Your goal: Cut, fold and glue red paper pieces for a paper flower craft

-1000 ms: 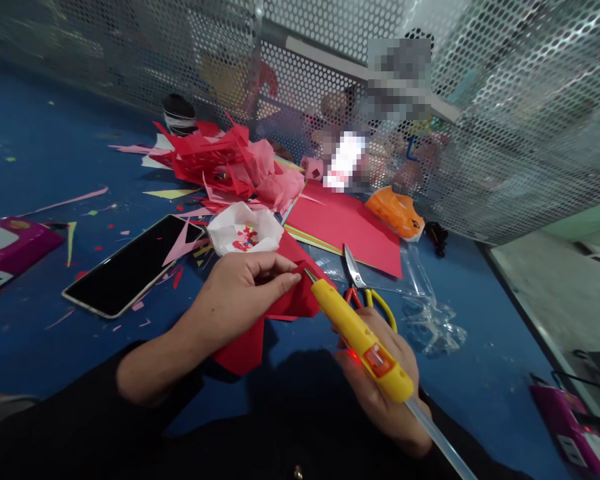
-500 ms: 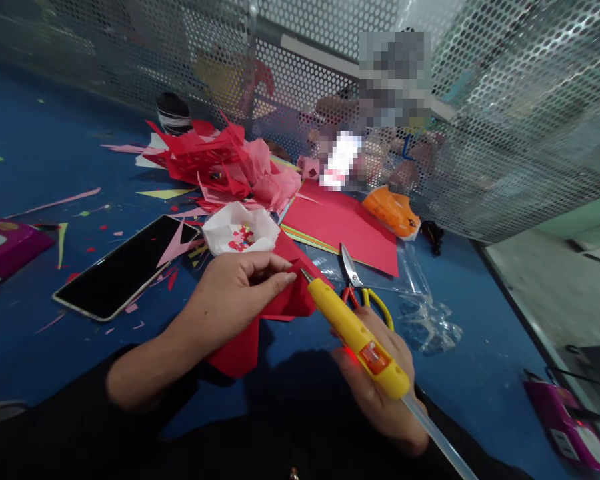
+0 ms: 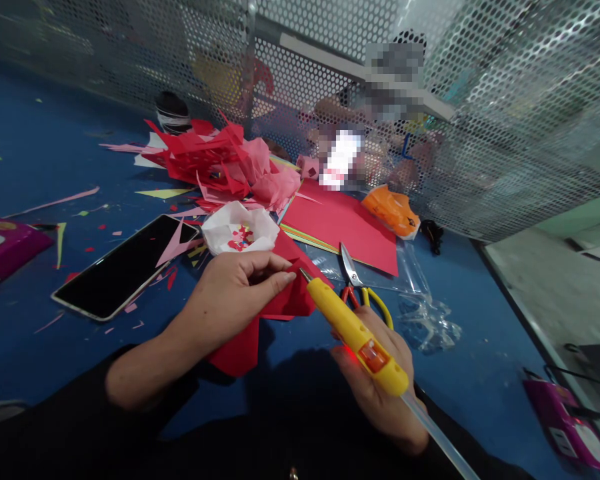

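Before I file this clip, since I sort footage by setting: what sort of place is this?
Probably a craft workspace: there's a yellow glue gun, scissors and a heap of red and pink paper. Whether it's a classroom or workshop, I can't tell.

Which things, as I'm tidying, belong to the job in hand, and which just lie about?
Apparently in the job:
yellow plastic glue gun (right hand)
folded red paper (left hand)
perhaps steel scissors with red-and-yellow handles

Apparently lying about:
flat, black-screened phone
crumpled orange plastic wrapper
crumpled clear plastic
loose pink paper scrap
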Motion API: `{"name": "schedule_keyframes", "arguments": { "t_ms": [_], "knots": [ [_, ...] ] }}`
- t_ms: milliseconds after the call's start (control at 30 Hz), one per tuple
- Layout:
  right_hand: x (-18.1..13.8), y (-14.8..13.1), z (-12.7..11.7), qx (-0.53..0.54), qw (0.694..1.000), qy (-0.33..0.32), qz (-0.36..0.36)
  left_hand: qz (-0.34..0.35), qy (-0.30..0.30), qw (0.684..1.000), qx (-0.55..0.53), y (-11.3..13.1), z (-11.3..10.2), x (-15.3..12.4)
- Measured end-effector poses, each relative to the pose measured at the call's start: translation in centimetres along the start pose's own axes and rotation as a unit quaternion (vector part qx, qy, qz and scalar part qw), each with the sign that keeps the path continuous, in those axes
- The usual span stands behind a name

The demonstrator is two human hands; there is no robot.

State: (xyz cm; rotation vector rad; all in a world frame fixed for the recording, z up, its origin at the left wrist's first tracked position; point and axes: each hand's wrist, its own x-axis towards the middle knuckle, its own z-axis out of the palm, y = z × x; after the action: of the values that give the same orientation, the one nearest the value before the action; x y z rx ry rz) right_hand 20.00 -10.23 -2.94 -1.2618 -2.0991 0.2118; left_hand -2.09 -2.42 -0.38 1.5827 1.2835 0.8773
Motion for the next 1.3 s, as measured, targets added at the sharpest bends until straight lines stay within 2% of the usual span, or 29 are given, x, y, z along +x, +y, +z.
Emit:
{"name": "schedule_keyframes", "arguments": {
  "t_ms": [333, 867, 1300],
  "knots": [
    [0.0, 0.1, 0.2, -0.033, 0.999, 0.031, -0.02, 0.012, 0.0, 1.0, -0.016, 0.0, 0.0, 0.1],
    [-0.3, 0.4, 0.3, -0.043, 0.999, 0.017, -0.01, 0.016, -0.011, 1.0, 0.006, -0.2, 0.0, 0.0],
    [0.3, -0.6, -0.2, 0.013, 1.0, 0.018, 0.009, 0.031, 0.016, 0.999, 0.014, -0.1, 0.1, 0.0]
  ]
}}
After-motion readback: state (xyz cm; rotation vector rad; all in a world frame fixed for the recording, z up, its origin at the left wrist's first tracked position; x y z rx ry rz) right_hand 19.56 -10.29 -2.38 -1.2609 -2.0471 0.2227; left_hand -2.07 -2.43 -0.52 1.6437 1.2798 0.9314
